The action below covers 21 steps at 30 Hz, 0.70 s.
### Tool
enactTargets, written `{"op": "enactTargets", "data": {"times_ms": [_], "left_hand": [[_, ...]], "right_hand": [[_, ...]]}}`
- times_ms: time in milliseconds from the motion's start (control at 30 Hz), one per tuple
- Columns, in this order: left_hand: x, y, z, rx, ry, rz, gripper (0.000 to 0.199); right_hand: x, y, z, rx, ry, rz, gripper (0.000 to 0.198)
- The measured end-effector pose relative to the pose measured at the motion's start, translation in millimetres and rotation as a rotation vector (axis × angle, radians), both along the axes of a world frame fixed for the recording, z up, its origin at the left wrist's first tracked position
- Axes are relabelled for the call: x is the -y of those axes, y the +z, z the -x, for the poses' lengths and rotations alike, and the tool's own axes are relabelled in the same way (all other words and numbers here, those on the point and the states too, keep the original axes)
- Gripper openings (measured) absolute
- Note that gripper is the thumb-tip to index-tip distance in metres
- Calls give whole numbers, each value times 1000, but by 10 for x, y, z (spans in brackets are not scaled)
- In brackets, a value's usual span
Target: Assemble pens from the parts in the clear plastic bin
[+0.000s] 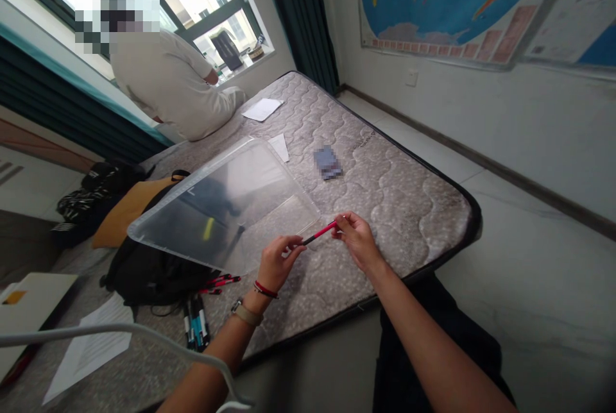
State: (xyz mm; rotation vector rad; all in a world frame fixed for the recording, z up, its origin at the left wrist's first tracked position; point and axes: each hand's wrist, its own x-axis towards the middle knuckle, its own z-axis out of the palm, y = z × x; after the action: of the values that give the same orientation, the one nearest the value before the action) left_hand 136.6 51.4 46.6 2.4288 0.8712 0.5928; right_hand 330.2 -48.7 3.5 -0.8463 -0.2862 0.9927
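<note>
A slim red pen (323,231) with a dark end is stretched between my two hands, above the mattress (404,208). The fingertips of my left hand (279,260) pinch its dark end. At the red end, my right hand (357,240) is closed on it with thumb and fingers. Just beyond the pen lies a large clear plastic lid or tray (226,201). Several more red pens (220,283) rest by the black bag, left of my left wrist. Next to them is a group of black, white and blue markers (196,323).
A black backpack (144,265) and a mustard cloth (129,211) lie on the left. Papers (262,109) and a blurred phone-like object (328,163) are farther back. A person (168,86) sits by the window. A white cable (144,331) crosses the lower left.
</note>
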Motion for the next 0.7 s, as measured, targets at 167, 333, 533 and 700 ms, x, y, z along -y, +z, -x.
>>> {"op": "enactTargets", "data": {"times_ms": [167, 333, 533, 700], "left_hand": [[305, -324, 99, 98, 205, 284, 22], [437, -444, 126, 136, 270, 344, 25], [430, -434, 66, 154, 265, 371, 30], [448, -412, 57, 131, 244, 363, 30]], "right_hand": [[41, 62, 72, 74, 262, -21, 37], [72, 77, 122, 71, 403, -37, 52], [26, -19, 179, 165, 349, 48, 44], [13, -49, 217, 369, 272, 78, 32]]}}
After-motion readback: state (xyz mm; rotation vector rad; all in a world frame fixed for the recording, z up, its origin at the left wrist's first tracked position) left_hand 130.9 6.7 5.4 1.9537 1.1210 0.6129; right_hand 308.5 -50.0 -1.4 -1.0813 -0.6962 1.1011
